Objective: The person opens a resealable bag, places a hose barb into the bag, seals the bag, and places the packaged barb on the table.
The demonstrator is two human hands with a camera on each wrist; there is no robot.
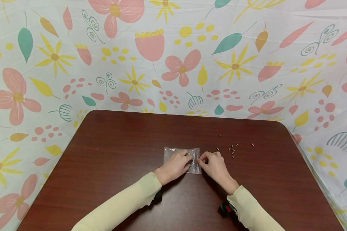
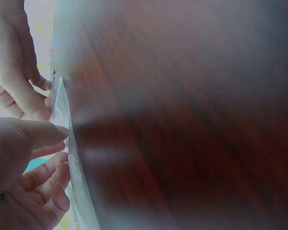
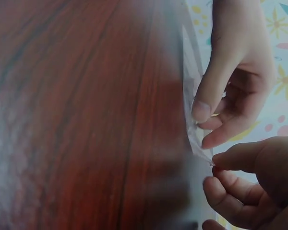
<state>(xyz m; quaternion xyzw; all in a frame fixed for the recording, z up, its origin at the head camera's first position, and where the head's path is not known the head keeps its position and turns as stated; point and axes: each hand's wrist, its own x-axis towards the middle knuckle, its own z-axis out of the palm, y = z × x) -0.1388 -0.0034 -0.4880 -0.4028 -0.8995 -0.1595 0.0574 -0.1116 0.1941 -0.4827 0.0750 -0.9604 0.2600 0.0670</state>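
Observation:
A clear zip-lock plastic bag (image 1: 195, 168) lies on the brown table, its right-hand edge reaching the right hand. The left hand (image 1: 175, 164) rests on the bag, thumb and forefinger touching the film a little apart in the right wrist view. With thumb and forefinger, the right hand (image 1: 216, 167) pinches the edge of the bag (image 3: 191, 91), which is lifted slightly there. Seen from the left wrist, the bag (image 2: 80, 187) appears as a thin pale strip along the table. No contents can be made out in it.
Several small shiny metallic pieces (image 1: 233, 150) lie scattered on the table (image 1: 118, 141) beyond and to the right of the right hand. A flower-patterned cloth (image 1: 179, 38) hangs behind the table and at its sides. Dark wrist devices (image 1: 226, 209) sit at the sleeves.

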